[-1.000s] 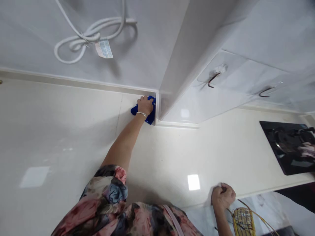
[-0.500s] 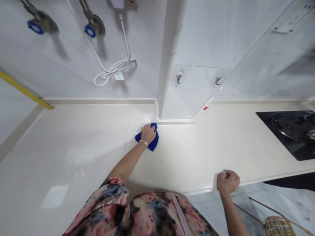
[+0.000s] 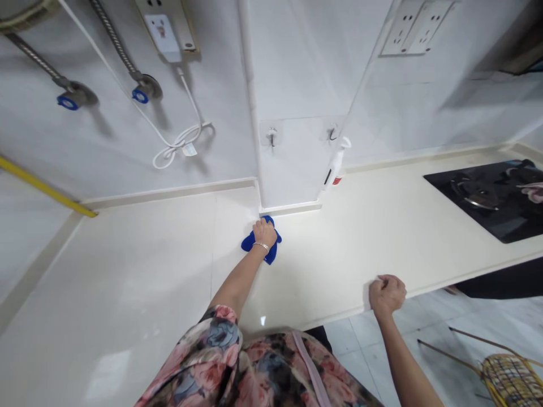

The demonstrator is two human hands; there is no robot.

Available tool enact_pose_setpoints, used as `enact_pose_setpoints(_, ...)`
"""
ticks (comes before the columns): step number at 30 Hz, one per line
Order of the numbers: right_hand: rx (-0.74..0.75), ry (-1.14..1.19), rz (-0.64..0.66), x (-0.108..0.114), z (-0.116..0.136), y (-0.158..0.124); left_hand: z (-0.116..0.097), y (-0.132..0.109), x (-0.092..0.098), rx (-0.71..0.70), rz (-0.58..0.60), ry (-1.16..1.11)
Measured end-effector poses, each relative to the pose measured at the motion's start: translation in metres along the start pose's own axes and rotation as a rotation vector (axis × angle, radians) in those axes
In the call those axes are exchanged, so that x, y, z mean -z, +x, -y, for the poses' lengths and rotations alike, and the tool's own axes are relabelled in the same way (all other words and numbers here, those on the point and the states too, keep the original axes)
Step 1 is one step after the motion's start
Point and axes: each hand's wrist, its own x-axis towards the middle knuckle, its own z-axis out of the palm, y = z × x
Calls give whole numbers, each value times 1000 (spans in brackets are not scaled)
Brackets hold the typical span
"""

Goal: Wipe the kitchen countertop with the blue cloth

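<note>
Where left hand (image 3: 264, 233) presses, blue cloth (image 3: 271, 252) bunched

The left hand (image 3: 264, 232) presses a blue cloth (image 3: 262, 247) flat on the cream table (image 3: 148, 265), just in front of the wall pillar's corner (image 3: 288, 164). The right hand (image 3: 387, 294), well apart, rests curled on the table's near edge, the black hob (image 3: 487, 198) far beyond it.

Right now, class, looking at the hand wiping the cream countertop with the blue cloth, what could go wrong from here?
1. The left hand presses the crumpled blue cloth close to the white wall pillar; a hard sweep might knock the knuckles against it.
2. The white spray bottle stands just behind that pillar; a wide wipe could tip it.
3. The right hand braces on the cream countertop edge and might slip.
</note>
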Motion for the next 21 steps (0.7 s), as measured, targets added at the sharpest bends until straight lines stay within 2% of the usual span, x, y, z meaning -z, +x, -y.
enact_pose_setpoints(6, 1, -12, 0, 1, 5, 0, -53, 16, -5, -113, -3, 35)
enact_pose_setpoints(11, -19, -27, 36, 6, 12, 3, -93, 34, -8, -125, 8, 61)
enact_pose_setpoints(14, -15, -50, 51, 8, 13, 3, -102, 38, -11, -149, 13, 74)
enact_pose_setpoints(21, -27, -80, 98, 12, 10, 2, -104, 37, -17, -180, -4, 54)
